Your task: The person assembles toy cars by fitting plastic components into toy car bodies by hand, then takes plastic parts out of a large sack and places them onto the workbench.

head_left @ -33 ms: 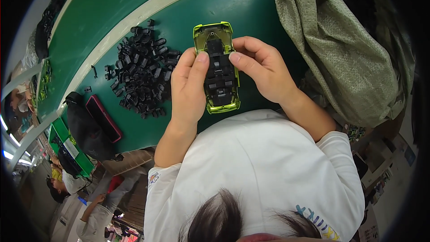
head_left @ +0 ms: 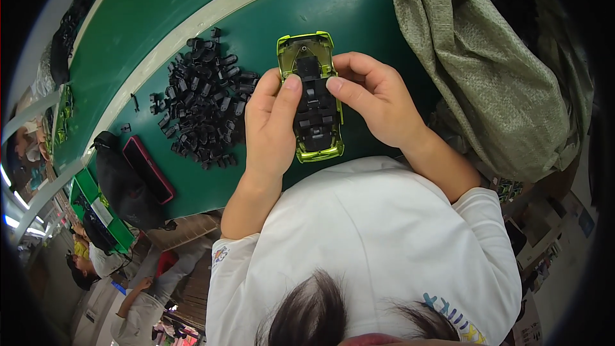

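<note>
Between my two hands is a lime-green toy car body (head_left: 322,154), its hollow underside facing up. A black plastic interior piece (head_left: 315,120) with seat shapes lies inside the shell. My left hand (head_left: 271,129) closes round the left side of the car, its thumb on the edge of the black piece. From the other side my right hand (head_left: 377,99) grips it, thumb tip on the black piece and fingers curled behind the shell. The fingers under the car are hidden. Left of my left hand a heap of small black plastic parts (head_left: 204,99) rests on the green table (head_left: 359,9).
A large woven sack (head_left: 500,83) stands at the right. On the left lie a red-edged phone (head_left: 148,170), a black cloth pouch (head_left: 125,179) and a stray black part (head_left: 134,102). A green crate (head_left: 102,211) is beyond the table edge, with other people (head_left: 138,314) at lower left.
My left thumb has shifted very slightly to the right on the car. A person at lower left has moved a little. The car and heap look the same.
</note>
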Demonstrator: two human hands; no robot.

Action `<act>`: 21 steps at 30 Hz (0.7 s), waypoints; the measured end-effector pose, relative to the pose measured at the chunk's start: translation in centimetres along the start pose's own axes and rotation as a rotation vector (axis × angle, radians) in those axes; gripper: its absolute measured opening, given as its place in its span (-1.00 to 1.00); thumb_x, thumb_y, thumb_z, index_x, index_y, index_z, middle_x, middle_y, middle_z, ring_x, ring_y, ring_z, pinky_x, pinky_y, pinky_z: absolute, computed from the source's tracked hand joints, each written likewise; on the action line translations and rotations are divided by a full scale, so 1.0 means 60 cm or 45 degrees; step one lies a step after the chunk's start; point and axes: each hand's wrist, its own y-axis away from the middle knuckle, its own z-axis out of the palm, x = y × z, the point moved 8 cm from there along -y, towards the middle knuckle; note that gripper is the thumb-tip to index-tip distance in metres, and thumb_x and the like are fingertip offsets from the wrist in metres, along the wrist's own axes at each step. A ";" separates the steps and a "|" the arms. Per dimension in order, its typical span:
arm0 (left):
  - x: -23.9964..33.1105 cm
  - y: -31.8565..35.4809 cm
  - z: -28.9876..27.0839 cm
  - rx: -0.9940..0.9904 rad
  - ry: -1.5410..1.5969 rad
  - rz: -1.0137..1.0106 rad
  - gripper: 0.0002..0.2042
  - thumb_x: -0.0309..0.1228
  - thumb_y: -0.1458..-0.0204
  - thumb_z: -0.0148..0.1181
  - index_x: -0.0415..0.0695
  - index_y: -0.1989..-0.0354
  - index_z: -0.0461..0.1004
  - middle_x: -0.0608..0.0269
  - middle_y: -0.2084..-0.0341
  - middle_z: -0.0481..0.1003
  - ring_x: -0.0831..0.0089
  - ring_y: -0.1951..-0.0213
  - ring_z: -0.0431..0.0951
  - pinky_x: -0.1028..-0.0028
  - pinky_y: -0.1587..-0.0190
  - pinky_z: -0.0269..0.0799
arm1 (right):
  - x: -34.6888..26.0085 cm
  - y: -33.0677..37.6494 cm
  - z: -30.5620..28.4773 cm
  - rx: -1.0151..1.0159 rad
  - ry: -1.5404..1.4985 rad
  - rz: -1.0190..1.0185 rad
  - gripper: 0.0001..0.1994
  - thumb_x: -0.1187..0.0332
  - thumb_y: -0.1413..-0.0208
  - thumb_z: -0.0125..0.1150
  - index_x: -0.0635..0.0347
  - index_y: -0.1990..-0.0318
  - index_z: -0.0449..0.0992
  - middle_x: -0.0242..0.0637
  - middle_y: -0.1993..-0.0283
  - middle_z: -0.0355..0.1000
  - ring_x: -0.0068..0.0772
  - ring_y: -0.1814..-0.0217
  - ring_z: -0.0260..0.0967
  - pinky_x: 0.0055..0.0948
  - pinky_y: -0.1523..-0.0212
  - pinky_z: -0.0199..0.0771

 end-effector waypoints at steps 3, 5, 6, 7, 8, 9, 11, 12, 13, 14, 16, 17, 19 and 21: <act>0.006 0.004 0.005 0.064 -0.080 0.063 -0.81 -0.43 -0.24 0.01 -0.26 0.06 0.38 0.29 0.29 0.51 0.69 0.28 0.46 0.66 0.26 0.38 | -0.004 0.002 0.000 0.013 0.053 0.012 -0.77 0.46 -0.20 0.12 0.35 0.03 0.45 -0.37 0.20 0.48 -0.64 0.14 0.38 -0.58 0.07 0.39; 0.008 0.005 0.007 0.054 -0.094 0.090 -0.81 -0.45 -0.24 0.02 -0.27 0.05 0.37 0.30 0.29 0.50 0.69 0.29 0.45 0.66 0.26 0.38 | -0.015 0.002 -0.006 0.095 0.161 -0.088 -0.75 0.38 -0.09 0.23 0.38 0.13 0.50 -0.27 0.27 0.52 -0.55 0.28 0.45 -0.55 0.25 0.47; 0.010 0.005 0.009 0.046 -0.107 0.116 -0.80 -0.47 -0.23 0.03 -0.27 0.03 0.36 0.30 0.29 0.50 0.69 0.29 0.44 0.65 0.25 0.37 | -0.014 0.001 -0.006 0.096 0.160 -0.088 -0.75 0.38 -0.09 0.23 0.38 0.13 0.50 -0.27 0.27 0.52 -0.55 0.28 0.45 -0.55 0.25 0.47; 0.008 0.005 0.009 0.045 -0.108 0.115 -0.80 -0.47 -0.23 0.03 -0.27 0.03 0.36 0.30 0.29 0.50 0.69 0.29 0.44 0.65 0.25 0.37 | -0.019 0.002 -0.007 0.110 0.186 -0.156 -0.75 0.40 -0.08 0.24 0.38 0.14 0.50 -0.25 0.26 0.51 -0.54 0.27 0.45 -0.55 0.25 0.47; 0.011 0.008 0.008 0.047 -0.185 0.178 -0.80 -0.47 -0.23 0.02 -0.28 0.03 0.35 0.31 0.29 0.49 0.70 0.30 0.43 0.66 0.25 0.35 | -0.025 0.002 -0.007 0.123 0.213 -0.224 -0.75 0.41 -0.06 0.24 0.39 0.14 0.51 -0.24 0.25 0.51 -0.53 0.27 0.45 -0.55 0.26 0.47; 0.015 0.010 0.008 0.049 -0.261 0.240 -0.79 -0.48 -0.23 0.01 -0.29 0.02 0.35 0.31 0.29 0.49 0.70 0.30 0.41 0.66 0.25 0.34 | -0.025 0.002 -0.007 0.123 0.212 -0.224 -0.75 0.41 -0.06 0.24 0.39 0.14 0.51 -0.24 0.25 0.51 -0.53 0.27 0.45 -0.55 0.26 0.47; 0.015 0.012 0.009 0.041 -0.282 0.277 -0.79 -0.49 -0.23 0.01 -0.30 0.02 0.34 0.31 0.30 0.48 0.70 0.31 0.40 0.67 0.25 0.32 | -0.032 0.003 -0.006 0.118 0.231 -0.293 -0.76 0.45 -0.04 0.24 0.39 0.15 0.51 -0.22 0.23 0.50 -0.49 0.25 0.47 -0.55 0.27 0.47; 0.016 0.012 0.010 0.033 -0.303 0.314 -0.79 -0.50 -0.22 0.01 -0.31 0.02 0.34 0.32 0.30 0.48 0.70 0.31 0.38 0.67 0.25 0.31 | -0.030 0.004 -0.006 0.122 0.232 -0.294 -0.76 0.45 -0.04 0.24 0.39 0.15 0.51 -0.22 0.23 0.50 -0.49 0.25 0.47 -0.55 0.27 0.47; 0.014 0.012 0.009 0.028 -0.302 0.314 -0.79 -0.50 -0.22 0.01 -0.31 0.02 0.34 0.32 0.30 0.48 0.70 0.31 0.38 0.67 0.25 0.31 | -0.028 0.006 -0.007 0.138 0.229 -0.308 -0.76 0.45 -0.03 0.25 0.39 0.15 0.51 -0.22 0.23 0.50 -0.49 0.24 0.47 -0.56 0.28 0.47; 0.015 0.014 0.009 0.019 -0.328 0.350 -0.79 -0.51 -0.22 0.01 -0.31 0.02 0.34 0.32 0.30 0.48 0.70 0.31 0.38 0.67 0.25 0.31 | -0.028 0.008 -0.007 0.150 0.225 -0.324 -0.76 0.46 -0.03 0.25 0.39 0.15 0.52 -0.22 0.24 0.50 -0.49 0.24 0.47 -0.56 0.28 0.46; 0.019 0.018 0.012 0.006 -0.355 0.390 -0.79 -0.51 -0.22 0.01 -0.32 0.01 0.34 0.31 0.30 0.48 0.70 0.31 0.38 0.67 0.25 0.31 | -0.033 0.013 -0.005 0.154 0.219 -0.333 -0.76 0.46 -0.02 0.25 0.40 0.16 0.52 -0.22 0.24 0.49 -0.49 0.24 0.47 -0.57 0.29 0.46; 0.017 0.016 0.010 0.010 -0.364 0.381 -0.78 -0.51 -0.21 0.02 -0.32 0.01 0.33 0.31 0.29 0.48 0.70 0.31 0.38 0.67 0.25 0.31 | -0.032 0.011 -0.005 0.158 0.213 -0.329 -0.77 0.47 -0.02 0.25 0.40 0.17 0.52 -0.22 0.24 0.49 -0.50 0.24 0.47 -0.57 0.30 0.46; 0.017 0.012 0.006 0.016 -0.372 0.368 -0.77 -0.51 -0.21 0.02 -0.32 0.00 0.33 0.31 0.29 0.48 0.70 0.31 0.39 0.67 0.25 0.31 | -0.030 0.003 -0.007 0.134 0.238 -0.315 -0.75 0.46 -0.02 0.26 0.39 0.14 0.51 -0.24 0.23 0.49 -0.51 0.23 0.46 -0.57 0.30 0.45; 0.014 0.010 0.003 0.046 -0.338 0.298 -0.75 -0.48 -0.22 0.04 -0.32 -0.02 0.33 0.30 0.27 0.49 0.69 0.29 0.41 0.66 0.25 0.34 | -0.036 0.003 -0.009 0.113 0.266 -0.317 -0.73 0.45 -0.02 0.28 0.37 0.11 0.50 -0.25 0.22 0.49 -0.53 0.23 0.46 -0.57 0.30 0.45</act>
